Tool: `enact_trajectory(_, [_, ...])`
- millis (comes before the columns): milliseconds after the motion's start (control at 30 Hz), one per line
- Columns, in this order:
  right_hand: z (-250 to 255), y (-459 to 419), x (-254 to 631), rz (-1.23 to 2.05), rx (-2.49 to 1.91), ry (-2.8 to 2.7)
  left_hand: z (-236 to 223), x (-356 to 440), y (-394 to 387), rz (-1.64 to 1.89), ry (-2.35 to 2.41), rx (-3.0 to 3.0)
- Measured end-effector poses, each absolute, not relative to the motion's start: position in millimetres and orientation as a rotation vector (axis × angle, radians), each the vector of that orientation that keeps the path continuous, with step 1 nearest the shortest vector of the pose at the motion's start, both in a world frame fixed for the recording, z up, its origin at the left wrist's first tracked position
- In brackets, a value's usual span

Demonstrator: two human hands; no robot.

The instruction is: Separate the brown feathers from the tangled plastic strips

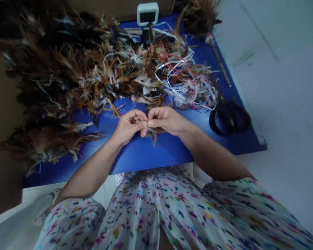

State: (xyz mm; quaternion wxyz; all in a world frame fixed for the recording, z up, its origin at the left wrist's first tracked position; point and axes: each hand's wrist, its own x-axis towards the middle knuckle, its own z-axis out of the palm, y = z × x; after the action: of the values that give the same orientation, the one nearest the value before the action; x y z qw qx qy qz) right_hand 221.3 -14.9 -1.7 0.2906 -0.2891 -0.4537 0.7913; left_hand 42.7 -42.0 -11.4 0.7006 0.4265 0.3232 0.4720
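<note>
My left hand (131,125) and my right hand (165,119) meet over the front part of the blue table (135,156), thumbs and fingertips pinched together. Between them is a small bunch of brown feathers (153,136), its tips showing below the right fingers and more brown tufts just above. Which fingers carry the bunch's weight is hard to see, as the fingertips overlap. Behind my hands spreads a large heap of brown, black and cream feathers (94,76). A tangle of white and red string (190,86) lies on its right side.
Scissors with black handles (229,118) lie near the table's right edge. Behind them is a feather bundle on a wooden stick (220,64). A small white device with a dark screen (147,14) stands at the back. Another feather pile (47,140) sits at the left, beside a brown cardboard wall (5,166).
</note>
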Motion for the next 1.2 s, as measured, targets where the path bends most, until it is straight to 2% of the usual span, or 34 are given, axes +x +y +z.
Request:
enact_trajectory(400, [-1,-13,224,1.885,-0.834,-1.346,-11,43,-43,1.078,0.815,1.007])
enact_trajectory(600, [5,-14,227,1.504,-0.904,-1.635,-7,45,-44,1.13,0.852,1.007])
enact_trajectory(767, [9,-15,228,1.124,-0.799,-1.882,-5,46,-46,1.171,0.849,0.995])
enact_trajectory(1200, [1,-16,229,0.409,-0.655,-2.21,-3,47,-49,1.153,0.949,0.888])
